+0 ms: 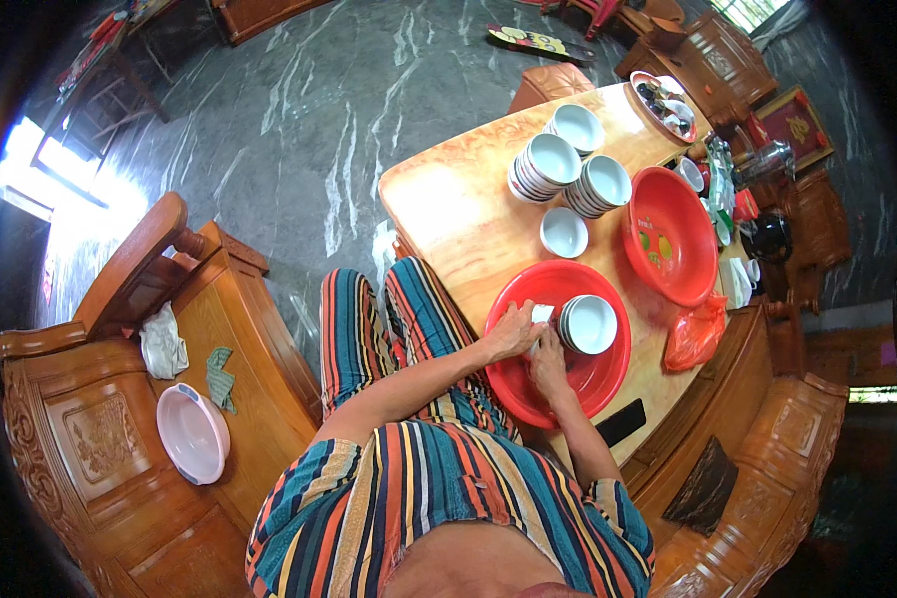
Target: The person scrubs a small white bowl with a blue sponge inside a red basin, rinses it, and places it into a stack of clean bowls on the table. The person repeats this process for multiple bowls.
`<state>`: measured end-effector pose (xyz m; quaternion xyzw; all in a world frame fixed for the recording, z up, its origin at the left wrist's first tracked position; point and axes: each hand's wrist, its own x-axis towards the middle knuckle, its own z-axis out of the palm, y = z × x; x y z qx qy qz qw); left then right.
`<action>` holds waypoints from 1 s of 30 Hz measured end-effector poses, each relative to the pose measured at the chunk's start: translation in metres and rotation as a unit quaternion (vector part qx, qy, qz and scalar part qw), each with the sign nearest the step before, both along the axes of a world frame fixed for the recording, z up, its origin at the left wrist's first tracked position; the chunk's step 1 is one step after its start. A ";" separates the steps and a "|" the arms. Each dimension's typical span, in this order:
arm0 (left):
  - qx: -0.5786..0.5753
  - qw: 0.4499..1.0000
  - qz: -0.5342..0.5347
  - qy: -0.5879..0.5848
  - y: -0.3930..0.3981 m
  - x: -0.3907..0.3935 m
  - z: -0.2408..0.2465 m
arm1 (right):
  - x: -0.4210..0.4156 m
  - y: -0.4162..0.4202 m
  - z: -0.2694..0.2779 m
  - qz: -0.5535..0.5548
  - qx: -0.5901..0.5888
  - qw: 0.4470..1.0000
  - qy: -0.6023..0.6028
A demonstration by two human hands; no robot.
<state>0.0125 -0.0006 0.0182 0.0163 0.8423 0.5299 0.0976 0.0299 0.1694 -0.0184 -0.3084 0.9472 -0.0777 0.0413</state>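
Both of my hands are inside a red plastic basin (598,381) at the table's near edge. My left hand (514,330) and my right hand (549,365) meet on a small white item (542,314), mostly covered by the fingers; its kind cannot be told. Just right of them, a short stack of white bowls (593,324) leans in the same basin. Beyond the basin's rim sits a single white bowl (564,232). Behind it rise several tall stacks of bowls (555,158) with pale insides.
A second red basin (676,239) stands right of the stacks, with a red plastic bag (695,336) below it. A black phone (620,423) lies at the near table edge. An oval tray (691,134) with dishes is at the far end. A pink basin (193,433) rests on the wooden bench.
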 end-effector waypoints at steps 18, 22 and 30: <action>0.017 0.999 -0.017 0.035 -0.004 0.002 -0.001 | -0.004 -0.017 0.053 -0.197 -0.532 0.679 -0.466; -0.006 1.000 -0.028 0.008 -0.004 0.003 0.001 | 0.008 -0.011 0.033 -0.149 -0.421 0.793 -0.415; -0.006 0.999 -0.028 0.023 -0.005 0.005 0.006 | 0.010 -0.007 0.025 0.030 -0.066 0.995 -0.065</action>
